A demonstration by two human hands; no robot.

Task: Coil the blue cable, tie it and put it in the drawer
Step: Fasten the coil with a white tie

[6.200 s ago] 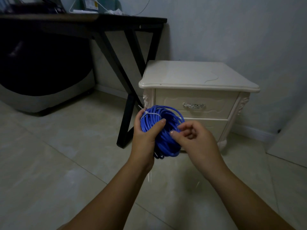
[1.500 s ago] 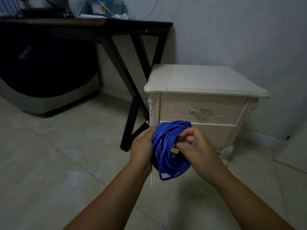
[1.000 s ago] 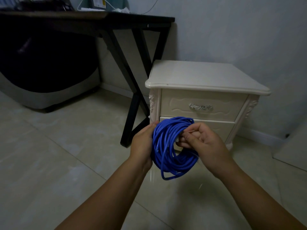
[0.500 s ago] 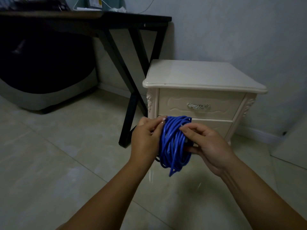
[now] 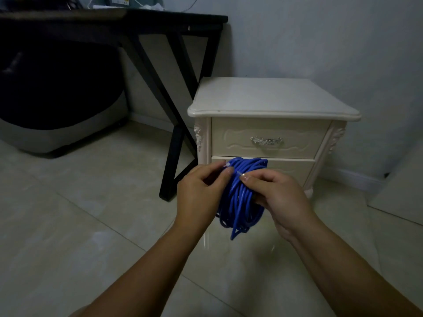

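A coiled blue cable (image 5: 240, 200) hangs edge-on between my hands, in front of the nightstand. My left hand (image 5: 201, 193) grips the coil's left side, its fingertips pinching a pale tie (image 5: 229, 167) at the top. My right hand (image 5: 277, 197) grips the coil's right side, thumb and finger pinching the tie's other end (image 5: 239, 174). One loose cable end sticks out below the coil. The cream nightstand (image 5: 272, 99) has a closed upper drawer (image 5: 267, 138) with a silver handle (image 5: 266, 140); the lower drawer is partly hidden behind the coil.
A black desk (image 5: 160, 21) with X-shaped legs stands left of the nightstand, with small items on top. A dark rounded appliance (image 5: 57, 99) sits under it at the left. Pale glossy floor tiles (image 5: 91, 225) spread below; a grey wall stands behind.
Both hands shifted up the coil, and their fingertips now meet at the pale tie on top. The coil stays edge-on in front of the lower drawer.
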